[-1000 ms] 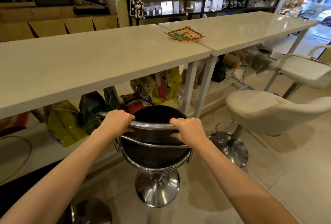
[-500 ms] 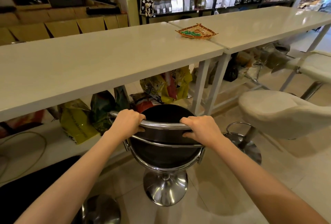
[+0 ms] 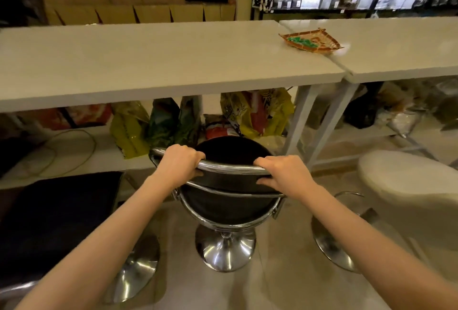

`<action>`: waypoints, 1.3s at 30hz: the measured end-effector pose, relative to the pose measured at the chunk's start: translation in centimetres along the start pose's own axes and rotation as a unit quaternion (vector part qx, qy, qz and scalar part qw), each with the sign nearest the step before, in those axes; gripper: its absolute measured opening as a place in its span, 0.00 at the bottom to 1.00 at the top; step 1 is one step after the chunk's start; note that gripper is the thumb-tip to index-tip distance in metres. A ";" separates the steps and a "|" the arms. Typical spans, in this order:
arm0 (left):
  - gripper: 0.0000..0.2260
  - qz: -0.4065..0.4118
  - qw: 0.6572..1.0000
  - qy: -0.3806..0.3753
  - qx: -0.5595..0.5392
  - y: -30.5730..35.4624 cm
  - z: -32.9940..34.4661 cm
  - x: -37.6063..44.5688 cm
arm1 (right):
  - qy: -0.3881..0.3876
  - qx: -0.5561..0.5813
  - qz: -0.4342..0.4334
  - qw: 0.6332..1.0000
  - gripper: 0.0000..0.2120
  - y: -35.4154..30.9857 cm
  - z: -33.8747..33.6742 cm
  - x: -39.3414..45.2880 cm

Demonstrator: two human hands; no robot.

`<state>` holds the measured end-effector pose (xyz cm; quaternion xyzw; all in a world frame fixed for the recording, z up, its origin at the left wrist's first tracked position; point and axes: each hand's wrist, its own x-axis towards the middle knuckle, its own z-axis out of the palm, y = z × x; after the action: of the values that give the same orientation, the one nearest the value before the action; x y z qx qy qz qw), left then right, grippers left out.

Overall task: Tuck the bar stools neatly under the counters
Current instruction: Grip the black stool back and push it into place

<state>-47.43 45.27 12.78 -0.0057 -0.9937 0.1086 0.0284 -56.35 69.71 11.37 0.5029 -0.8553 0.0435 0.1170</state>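
Both your left hand [image 3: 179,161] and right hand [image 3: 285,173] wrap the chrome back rail of the black round-seated bar stool [image 3: 229,185], standing short of the white counter [image 3: 148,61]; shoved off-line, its chrome base [image 3: 225,250] could strike the counter's white leg [image 3: 296,121].

Polished chrome tubing on the black stool [image 3: 224,200], mirror-bright at the back rail and the domed base, with a dark, matt, leather-like seat and backrest. Pale, smooth surface [image 3: 153,61], faintly satin, on white painted metal legs. Woven, straw-like tray [image 3: 311,41], rough-textured, orange and green. Cream stool [image 3: 406,185] in soft, matt upholstery over a shiny chrome base. Glossy, crinkled plastic bags [image 3: 255,111] on the lower shelf. Smooth, lightly reflective tiled floor [image 3: 285,290]. Matt brown cardboard boxes [image 3: 138,12] behind.
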 end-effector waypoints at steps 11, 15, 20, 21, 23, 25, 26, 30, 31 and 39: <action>0.12 -0.077 0.996 -0.018 0.027 5.1 -1.0 -0.2 | -0.033 0.013 -0.046 0.998 0.18 4.8 -0.6 -0.5; 0.14 -0.083 0.996 -0.027 0.030 5.8 -1.2 -0.1 | -0.048 0.001 -0.045 0.998 0.18 5.7 -0.8 -0.3; 0.13 -0.096 0.995 -0.014 0.011 6.0 -1.5 -0.4 | -0.054 -0.005 -0.036 0.998 0.19 5.3 -0.9 -0.3; 0.13 -0.099 0.995 -0.011 0.009 6.0 -1.5 -0.4 | -0.056 -0.008 -0.032 0.998 0.19 5.2 -1.0 -0.3; 0.12 -0.104 0.995 -0.006 0.004 6.0 -1.4 -0.5 | -0.066 -0.011 -0.023 0.997 0.19 5.0 -1.2 -0.3; 0.11 -0.104 0.995 0.000 -0.002 6.1 -1.5 -0.5 | -0.075 -0.013 -0.014 0.997 0.19 4.7 -1.3 -0.3; 0.11 -0.102 0.995 0.000 -0.007 6.2 -1.5 -0.6 | -0.074 -0.014 -0.009 0.997 0.19 4.5 -1.4 -0.4; 0.19 -0.086 0.991 -0.015 -0.097 5.9 -2.0 -0.8 | -0.081 0.019 0.030 0.996 0.23 4.1 -1.5 -0.6; 0.22 -0.080 0.988 -0.021 -0.133 5.8 -2.2 -0.8 | -0.080 0.056 0.051 0.994 0.26 4.0 -1.6 -0.6; 0.36 0.008 0.970 0.084 -0.227 8.1 -5.8 2.7 | -0.005 0.212 0.152 0.965 0.53 3.4 -3.3 -1.9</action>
<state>-49.79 54.48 16.84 -0.0295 -0.9863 -0.1199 0.1094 -57.90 73.56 14.23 0.3802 -0.8935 0.2390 -0.0045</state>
